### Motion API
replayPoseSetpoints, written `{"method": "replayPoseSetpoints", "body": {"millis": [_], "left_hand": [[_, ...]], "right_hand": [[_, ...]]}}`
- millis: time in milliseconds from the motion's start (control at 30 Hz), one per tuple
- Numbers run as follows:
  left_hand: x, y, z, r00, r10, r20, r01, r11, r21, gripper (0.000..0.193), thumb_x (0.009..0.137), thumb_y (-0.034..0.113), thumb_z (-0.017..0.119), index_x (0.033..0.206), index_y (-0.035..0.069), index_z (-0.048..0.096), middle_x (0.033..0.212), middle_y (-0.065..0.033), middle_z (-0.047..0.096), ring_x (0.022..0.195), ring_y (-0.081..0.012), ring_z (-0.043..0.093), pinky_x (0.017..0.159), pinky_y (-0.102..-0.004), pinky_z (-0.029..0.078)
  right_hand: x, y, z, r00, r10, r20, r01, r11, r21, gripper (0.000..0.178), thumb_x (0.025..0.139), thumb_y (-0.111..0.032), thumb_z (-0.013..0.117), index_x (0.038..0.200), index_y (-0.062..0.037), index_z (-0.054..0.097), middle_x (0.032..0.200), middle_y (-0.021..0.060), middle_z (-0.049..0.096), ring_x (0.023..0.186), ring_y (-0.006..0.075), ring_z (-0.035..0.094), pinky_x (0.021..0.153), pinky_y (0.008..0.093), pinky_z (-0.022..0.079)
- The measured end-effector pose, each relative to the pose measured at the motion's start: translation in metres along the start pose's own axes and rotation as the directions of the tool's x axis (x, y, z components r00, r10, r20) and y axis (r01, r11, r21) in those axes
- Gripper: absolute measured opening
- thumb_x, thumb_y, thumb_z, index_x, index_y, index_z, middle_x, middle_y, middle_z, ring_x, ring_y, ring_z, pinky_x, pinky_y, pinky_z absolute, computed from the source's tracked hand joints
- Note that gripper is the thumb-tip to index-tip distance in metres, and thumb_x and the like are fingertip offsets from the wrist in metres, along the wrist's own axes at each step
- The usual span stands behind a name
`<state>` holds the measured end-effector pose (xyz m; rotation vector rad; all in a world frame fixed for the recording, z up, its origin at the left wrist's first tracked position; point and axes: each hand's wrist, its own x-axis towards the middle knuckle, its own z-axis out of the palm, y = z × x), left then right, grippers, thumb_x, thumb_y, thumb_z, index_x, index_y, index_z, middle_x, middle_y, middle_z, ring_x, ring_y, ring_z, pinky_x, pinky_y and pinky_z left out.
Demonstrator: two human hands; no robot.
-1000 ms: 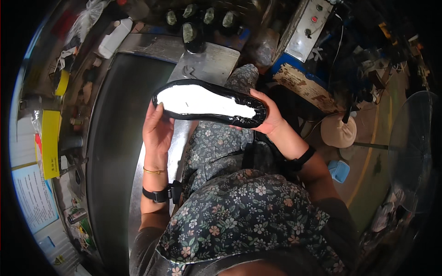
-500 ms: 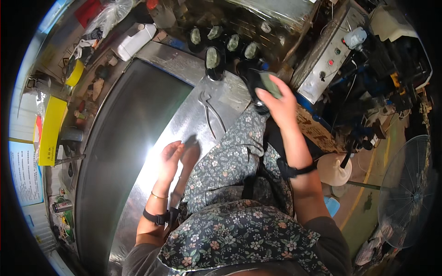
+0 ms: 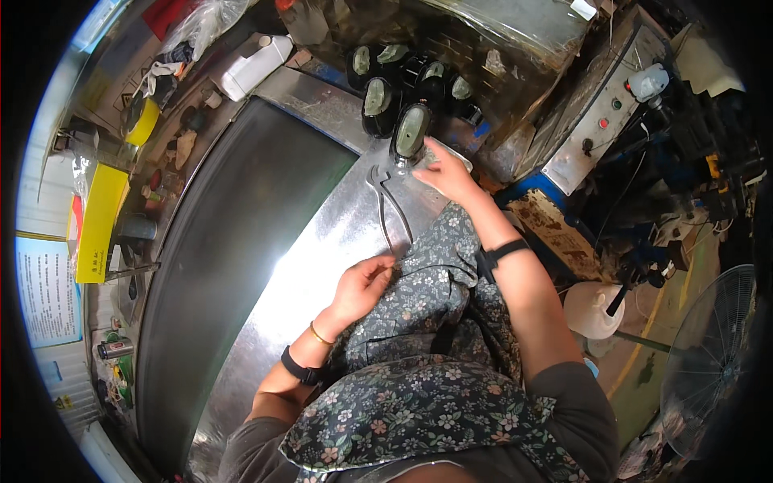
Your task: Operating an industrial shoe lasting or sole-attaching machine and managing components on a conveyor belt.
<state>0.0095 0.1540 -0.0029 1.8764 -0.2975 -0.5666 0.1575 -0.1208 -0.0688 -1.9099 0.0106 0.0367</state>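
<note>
A black shoe on a green-topped last (image 3: 412,133) stands at the near end of a cluster of similar ones on the metal bench. My right hand (image 3: 448,173) is just beside it, thumb and forefinger apart and nothing held between them; whether a fingertip still touches the shoe is hard to tell. Metal pincers (image 3: 383,193) lie on the bench, jaws pointing away from me. Close to their handle ends is my left hand (image 3: 362,286), its fingers curled in with no object visible in them. A second black shoe on a last (image 3: 377,105) stands to the left.
A dark belt (image 3: 250,209) runs along the left of the metal bench (image 3: 298,217). At the right are a control box with buttons (image 3: 600,121), a white jug (image 3: 592,307) and a fan (image 3: 717,362). A white plastic container (image 3: 256,66) sits back left.
My right hand has set the shoe it held down on the bench and loosened from it, shifting left. My left hand has moved right, up to the pincers' handles. The view has turned slightly.
</note>
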Motion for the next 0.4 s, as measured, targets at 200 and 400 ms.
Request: {"method": "replayPoseSetpoints", "body": {"millis": [200,400], "left_hand": [[-0.002,0.005,0.009,0.996,-0.067,0.061,0.058,0.99,0.131,0.024,0.093,0.013,0.06,0.115,0.002,0.064,0.102,-0.0097,0.07,0.09,-0.017,0.066,0.082,-0.0292,0.051],[-0.001,0.013,0.027,0.985,0.137,0.101,-0.162,0.936,0.313,0.029,0.091,0.019,0.062,0.116,0.006,0.064,0.103,-0.0152,0.069,0.093,-0.0273,0.067,0.082,-0.0355,0.052]], "right_hand": [[-0.118,-0.011,-0.005,0.909,-0.415,-0.032,0.348,0.8,-0.49,0.02,0.082,-0.018,0.069,0.097,-0.0054,0.071,0.102,0.0109,0.069,0.1,0.0308,0.061,0.088,0.0399,0.049],[-0.129,-0.018,0.006,0.913,-0.39,-0.119,0.261,0.784,-0.563,0.016,0.081,-0.016,0.068,0.095,-0.0077,0.073,0.109,0.0087,0.069,0.109,0.0333,0.057,0.095,0.0411,0.045]]}}
